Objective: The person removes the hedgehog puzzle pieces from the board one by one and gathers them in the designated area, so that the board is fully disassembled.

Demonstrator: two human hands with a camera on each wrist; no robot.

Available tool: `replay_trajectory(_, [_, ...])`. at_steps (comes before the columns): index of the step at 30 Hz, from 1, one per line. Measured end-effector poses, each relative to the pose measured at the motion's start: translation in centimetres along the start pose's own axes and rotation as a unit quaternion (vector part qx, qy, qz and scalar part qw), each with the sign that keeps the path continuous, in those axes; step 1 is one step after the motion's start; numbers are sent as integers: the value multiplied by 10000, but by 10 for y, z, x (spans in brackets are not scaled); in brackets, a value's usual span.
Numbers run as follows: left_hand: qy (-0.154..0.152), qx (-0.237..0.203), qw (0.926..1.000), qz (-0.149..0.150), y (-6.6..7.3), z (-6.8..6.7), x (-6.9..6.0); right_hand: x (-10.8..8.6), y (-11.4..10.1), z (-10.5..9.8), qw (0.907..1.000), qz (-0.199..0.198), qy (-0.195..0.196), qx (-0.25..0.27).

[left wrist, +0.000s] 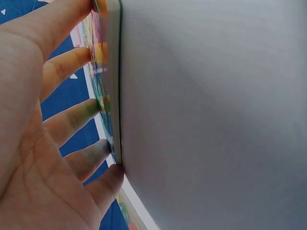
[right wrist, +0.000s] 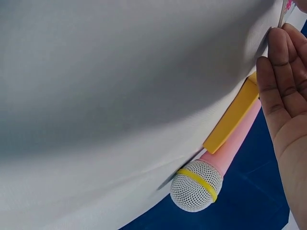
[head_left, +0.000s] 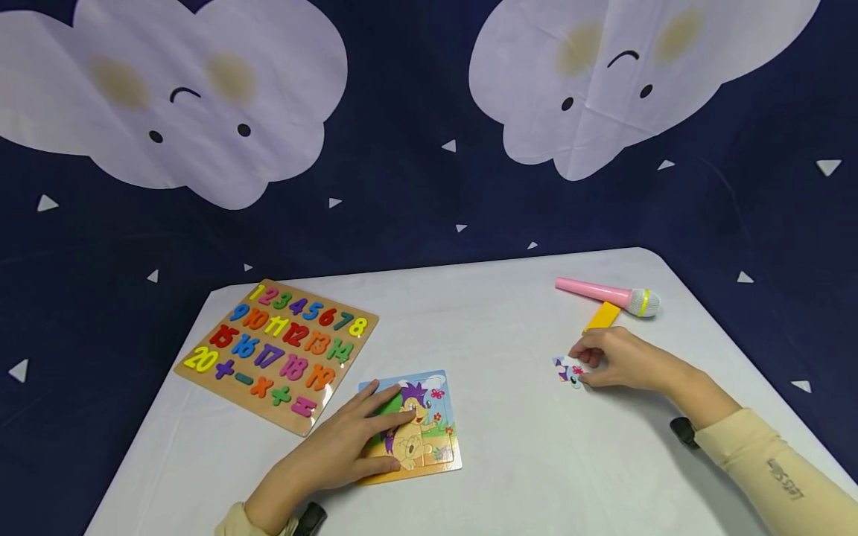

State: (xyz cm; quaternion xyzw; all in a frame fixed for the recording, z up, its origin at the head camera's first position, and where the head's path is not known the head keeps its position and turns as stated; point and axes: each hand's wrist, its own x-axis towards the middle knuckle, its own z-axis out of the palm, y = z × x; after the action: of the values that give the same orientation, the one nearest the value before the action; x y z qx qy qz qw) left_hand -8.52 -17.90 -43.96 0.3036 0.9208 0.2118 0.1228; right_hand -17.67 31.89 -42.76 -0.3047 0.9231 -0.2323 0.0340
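Note:
In the head view, a square jigsaw puzzle (head_left: 439, 439) with a purple-haired hedgehog picture lies flat on the table's near middle. My left hand (head_left: 335, 450) rests on its left part, fingers spread and fairly straight. The left wrist view shows the fingertips (left wrist: 98, 106) touching the puzzle's face and edge. Over to the right, my right hand (head_left: 630, 361) pinches a small printed puzzle piece (head_left: 566, 371) between thumb and fingers, low over the white cloth. Only a sliver of that piece (right wrist: 289, 5) appears in the right wrist view.
A wooden number board (head_left: 251, 381) with colourful numerals and signs lies at the left. Beyond my right hand are a yellow block (head_left: 603, 316) and a pink toy microphone (head_left: 593, 289) with a white head. A dark blue cloth with clouds (head_left: 395, 149) hangs behind the table.

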Motion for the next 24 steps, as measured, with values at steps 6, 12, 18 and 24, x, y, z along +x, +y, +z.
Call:
replay_trajectory(6, [-12, -35, 10000, -18, 1, 0, -1, -1, -1, -2, 9999, 59, -73, 37])
replay_trajectory(12, [7, 13, 10000, -40, 2, 0, 0, -1, -3, -2, 9999, 119, -91, -46])
replay_trajectory(18, [1, 19, 9999, -156, 3, -1, 1, 7, -23, -5, 9999, 91, -25, -115])
replay_trajectory(24, [42, 80, 9999, -117, 4, -2, 0, 28, -61, -1, 9998, 7, 19, -202])
